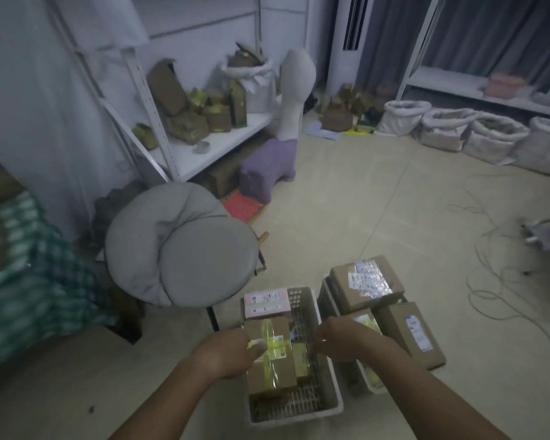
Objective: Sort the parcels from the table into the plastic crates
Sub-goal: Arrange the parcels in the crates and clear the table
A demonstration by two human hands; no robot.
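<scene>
Your left hand [227, 354] grasps the taped parcel [269, 357] in the near crate [331, 404]; your right hand [340, 339] pinches its far edge, beside the full crate [326, 296].

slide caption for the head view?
Both hands, left and right, settle a taped parcel into the left crate.
</scene>
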